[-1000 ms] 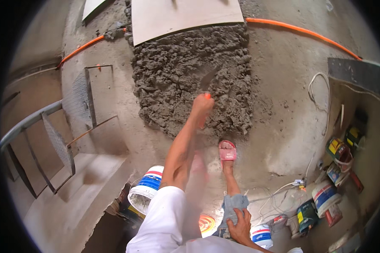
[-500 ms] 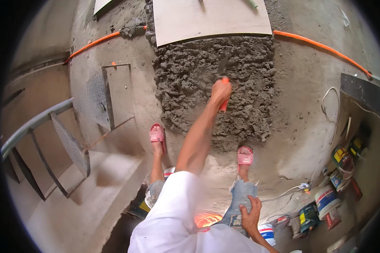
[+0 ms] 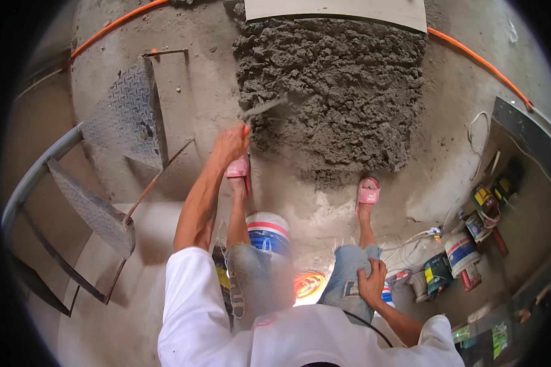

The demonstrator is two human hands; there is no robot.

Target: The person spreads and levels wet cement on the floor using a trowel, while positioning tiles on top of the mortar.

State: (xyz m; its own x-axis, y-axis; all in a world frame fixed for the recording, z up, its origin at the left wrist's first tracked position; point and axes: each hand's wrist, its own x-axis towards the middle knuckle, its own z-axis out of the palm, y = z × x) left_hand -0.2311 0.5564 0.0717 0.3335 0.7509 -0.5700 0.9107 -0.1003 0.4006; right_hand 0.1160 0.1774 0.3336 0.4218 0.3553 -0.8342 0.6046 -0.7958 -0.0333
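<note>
Mortar spreading, apparently in hand: the left hand (image 3: 229, 147) is closed round an orange-handled trowel (image 3: 265, 107), its blade at the left margin of the dark, rough mortar bed (image 3: 333, 92), contact unclear; the right hand (image 3: 372, 283), fingers parted, rests on the right knee (image 3: 348, 270); the bed borders a pale slab (image 3: 337, 8); a further stroke would call for a low, level blade.

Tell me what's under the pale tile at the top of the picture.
Dark grey mortar shows along the near edge of the pale tile and seems to run beneath it. How far it reaches is hidden: the tile covers it.
</note>
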